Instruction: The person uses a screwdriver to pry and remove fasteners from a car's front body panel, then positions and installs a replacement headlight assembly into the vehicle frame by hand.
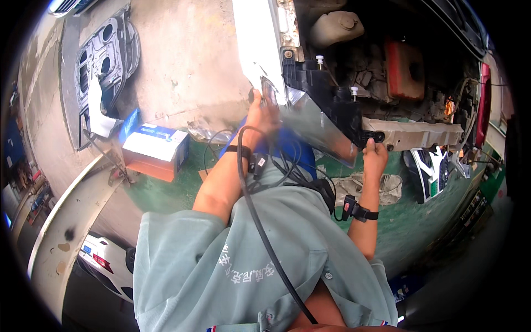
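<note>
A car headlamp (326,124) with a clear lens, black housing and white adjuster knobs lies across the front corner of the open engine bay, beside a white body panel (249,39). My left hand (260,113) is closed on the headlamp's left end, its fingers partly blurred. My right hand (373,155) pinches a black mounting tab (369,135) at the headlamp's right end, next to the metal front crossmember (420,133). A black cable hangs over my left forearm and shirt.
An open cardboard box (149,157) lies to the left, with a detached door shell (108,55) beyond it and a pale curved panel (55,243) nearer. A trim piece (428,171) lies at the right. A white car (105,260) stands at lower left.
</note>
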The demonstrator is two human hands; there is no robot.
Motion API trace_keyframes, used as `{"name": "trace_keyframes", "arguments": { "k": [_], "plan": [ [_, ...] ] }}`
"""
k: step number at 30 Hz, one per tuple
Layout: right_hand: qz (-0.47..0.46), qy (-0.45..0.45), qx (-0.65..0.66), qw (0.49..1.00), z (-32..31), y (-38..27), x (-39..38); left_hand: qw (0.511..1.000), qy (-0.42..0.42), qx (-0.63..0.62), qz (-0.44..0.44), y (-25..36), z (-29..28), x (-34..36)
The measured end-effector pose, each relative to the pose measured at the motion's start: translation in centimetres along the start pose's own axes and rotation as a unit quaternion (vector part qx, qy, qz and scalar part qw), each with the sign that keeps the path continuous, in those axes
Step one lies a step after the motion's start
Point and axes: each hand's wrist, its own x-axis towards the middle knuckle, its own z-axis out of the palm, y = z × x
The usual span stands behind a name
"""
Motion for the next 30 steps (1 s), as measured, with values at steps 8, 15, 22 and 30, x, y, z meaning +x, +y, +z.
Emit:
{"name": "trace_keyframes", "arguments": {
  "k": [8, 15, 22, 30],
  "plan": [
    [0.005, 0.0, -0.017, 1.0, -0.2, -0.2, 0.2, 0.998, -0.023, 0.05, 0.016, -0.4, 0.1, -1.0],
    [0.039, -0.049, 0.037, 0.997, -0.6, -1.8, -0.6, 0.999, -0.022, 0.031, 0.035, -0.3, 0.4, -0.9],
    [-0.003, -0.075, -0.018, 0.997, -1.0, -0.9, -1.9, 0.999, 0.037, -0.022, 0.011, 0.5, 2.5, -2.4],
    [0.191, -0.198, 0.076, 0.958, -0.3, -1.8, -4.3, 0.994, 0.011, -0.104, -0.042, 0.8, 2.1, -2.3]
  ]
}}
